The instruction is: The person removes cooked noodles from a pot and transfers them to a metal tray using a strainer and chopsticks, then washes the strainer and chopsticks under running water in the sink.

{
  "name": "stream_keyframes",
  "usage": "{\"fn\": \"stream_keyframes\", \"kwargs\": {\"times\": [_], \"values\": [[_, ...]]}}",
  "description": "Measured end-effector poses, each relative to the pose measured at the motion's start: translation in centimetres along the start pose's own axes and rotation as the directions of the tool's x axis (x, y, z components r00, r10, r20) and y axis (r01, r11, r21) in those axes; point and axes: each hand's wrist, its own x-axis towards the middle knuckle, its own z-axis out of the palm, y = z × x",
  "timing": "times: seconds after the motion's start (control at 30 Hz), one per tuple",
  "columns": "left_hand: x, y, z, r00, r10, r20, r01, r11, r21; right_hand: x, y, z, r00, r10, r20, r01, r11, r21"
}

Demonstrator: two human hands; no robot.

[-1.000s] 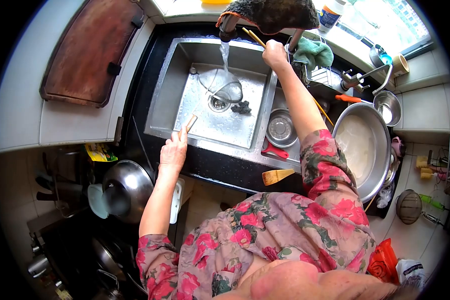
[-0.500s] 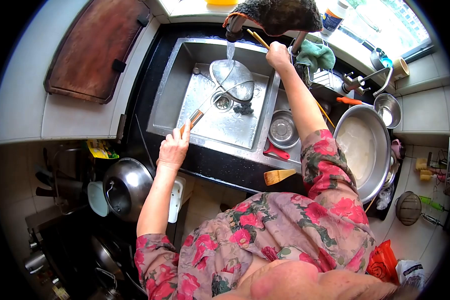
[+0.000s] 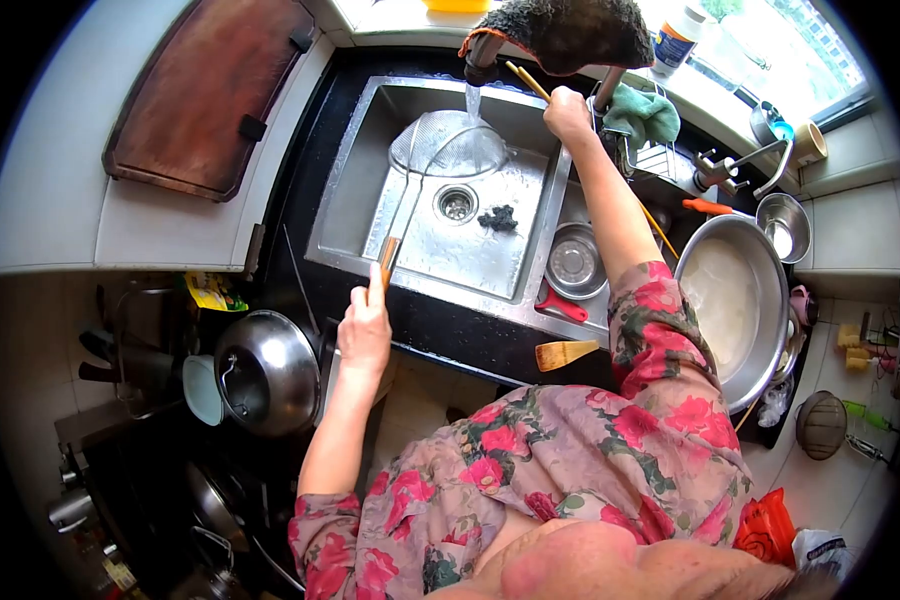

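Note:
My left hand (image 3: 364, 328) is closed on the wooden handle of a mesh strainer (image 3: 448, 144), with the index finger stretched along the handle. The strainer's round mesh is over the upper part of the steel sink (image 3: 340, 225), under water running from the faucet (image 3: 483, 62). My right hand (image 3: 569, 115) is closed around a pair of chopsticks (image 3: 528, 81) near the sink's upper right corner. A dark scrubber (image 3: 498, 218) lies on the sink floor, right of the drain (image 3: 456, 204).
A small metal bowl (image 3: 575, 262) and a red-handled tool (image 3: 566, 306) lie in the side basin. A large basin (image 3: 720, 300) of pale liquid stands at the right. A brush (image 3: 566, 354) rests on the front counter edge. A green cloth (image 3: 644, 115) hangs on a rack.
The strainer, first low over the drain, has risen and shifted toward the upper left of the sink, uncovering the drain. My left hand has turned with its handle. My right hand has barely moved.

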Motion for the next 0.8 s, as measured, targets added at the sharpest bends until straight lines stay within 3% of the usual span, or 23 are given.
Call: {"fn": "stream_keyframes", "kwargs": {"times": [0.2, 0.53, 0.6, 0.67, 0.7, 0.73, 0.8], "values": [[2.0, 1.2, 0.8, 0.997, 0.026, -0.072, -0.025, 1.000, 0.012, -0.2, 0.3, 0.4, 1.000, 0.005, -0.028, -0.004, 1.000, 0.020], [-1.5, -0.3, -2.0, 0.992, -0.126, 0.004, 0.121, 0.943, -0.310, 0.4, 0.4, 1.2, 1.000, -0.015, -0.004, 0.015, 1.000, 0.022], [-1.6, -0.8, -1.0, 0.993, -0.117, -0.023, 0.075, 0.764, -0.641, 0.4, 0.4, 1.0, 0.999, -0.038, -0.027, 0.038, 0.999, 0.011], [-2.1, -1.5, -0.9, 0.997, -0.055, -0.049, -0.001, 0.657, -0.754, 0.2, 0.3, 0.7, 1.000, -0.013, -0.016, 0.013, 1.000, 0.009], [-2.1, -1.2, -3.3, 0.945, -0.116, 0.306, 0.327, 0.365, -0.872, 0.1, 0.2, 0.6, 1.000, -0.009, -0.018, 0.009, 1.000, 0.014], [-2.1, -1.0, -5.1, 0.778, -0.054, 0.625, 0.628, 0.037, -0.778, 0.0, 0.2, 0.6, 1.000, -0.005, -0.017, 0.005, 1.000, 0.021], [-1.5, -0.5, -6.3, 0.702, 0.097, 0.705, 0.711, -0.145, -0.688, 0.1, 0.3, 1.0, 1.000, 0.000, -0.009, 0.001, 0.999, 0.032]]}}
